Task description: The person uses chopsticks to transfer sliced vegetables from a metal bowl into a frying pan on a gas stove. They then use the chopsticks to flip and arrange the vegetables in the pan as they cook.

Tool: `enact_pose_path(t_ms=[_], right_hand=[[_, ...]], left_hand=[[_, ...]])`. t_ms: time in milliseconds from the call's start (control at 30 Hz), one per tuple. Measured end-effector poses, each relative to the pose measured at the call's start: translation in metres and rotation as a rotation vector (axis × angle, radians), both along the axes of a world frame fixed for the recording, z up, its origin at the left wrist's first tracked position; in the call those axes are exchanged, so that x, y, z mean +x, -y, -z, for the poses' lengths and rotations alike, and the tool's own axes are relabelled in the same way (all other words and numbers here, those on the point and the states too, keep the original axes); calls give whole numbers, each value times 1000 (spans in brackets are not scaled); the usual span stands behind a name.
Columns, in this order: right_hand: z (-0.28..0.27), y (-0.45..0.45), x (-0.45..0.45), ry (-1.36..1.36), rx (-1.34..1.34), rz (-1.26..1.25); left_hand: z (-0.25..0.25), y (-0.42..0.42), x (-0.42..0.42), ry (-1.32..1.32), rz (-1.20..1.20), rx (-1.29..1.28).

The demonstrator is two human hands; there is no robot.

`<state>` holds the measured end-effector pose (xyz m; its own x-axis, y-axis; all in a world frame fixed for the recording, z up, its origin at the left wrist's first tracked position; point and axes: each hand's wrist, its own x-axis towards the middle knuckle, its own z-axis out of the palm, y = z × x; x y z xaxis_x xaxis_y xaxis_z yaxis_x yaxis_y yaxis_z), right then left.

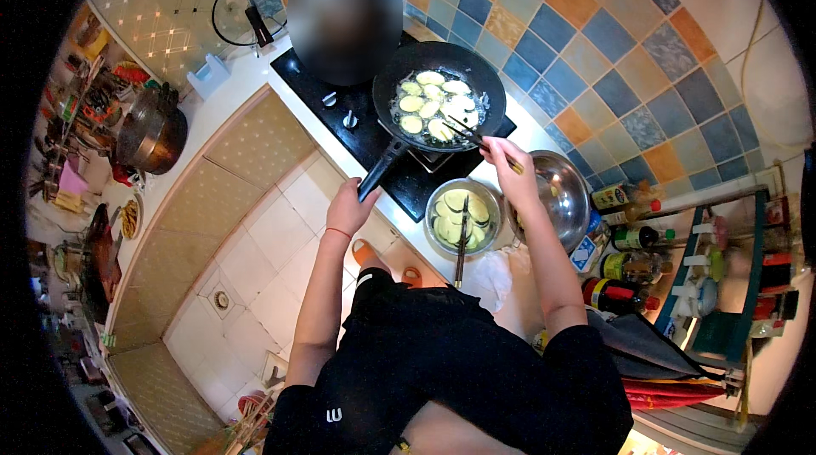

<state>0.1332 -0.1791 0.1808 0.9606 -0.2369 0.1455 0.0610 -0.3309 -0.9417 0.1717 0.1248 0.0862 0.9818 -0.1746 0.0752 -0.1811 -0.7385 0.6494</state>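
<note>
My left hand (348, 208) grips the black handle of a frying pan (489, 82) on the black cooktop (306, 92). Pale oval slices (431, 93) with thin dark rims lie in bubbling oil in the pan. In my right hand (510, 169) is a pair of dark chopsticks (473, 134), their tips at the slices near the pan's near side. Below the pan, a metal bowl (433, 239) holds more pale slices in liquid, with a second pair of chopsticks (461, 257) resting across it. A larger steel bowl (567, 200) stands partly behind my right forearm.
Bottles (631, 267) and a rack (720, 321) line the right side. A glass lid (223, 6) leans at the back left, near a blue holder (209, 76). On the left counter are a metal pot (153, 130) and a plate of food (131, 218). A blurred patch hides part of the cooktop.
</note>
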Motion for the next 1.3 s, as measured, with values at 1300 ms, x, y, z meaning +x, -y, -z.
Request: enact_pose_path(t_ms=[1300], right_hand=[[2,-100,1,375,6,466]], left_hand=[[94,19,251,-150,-133,258]])
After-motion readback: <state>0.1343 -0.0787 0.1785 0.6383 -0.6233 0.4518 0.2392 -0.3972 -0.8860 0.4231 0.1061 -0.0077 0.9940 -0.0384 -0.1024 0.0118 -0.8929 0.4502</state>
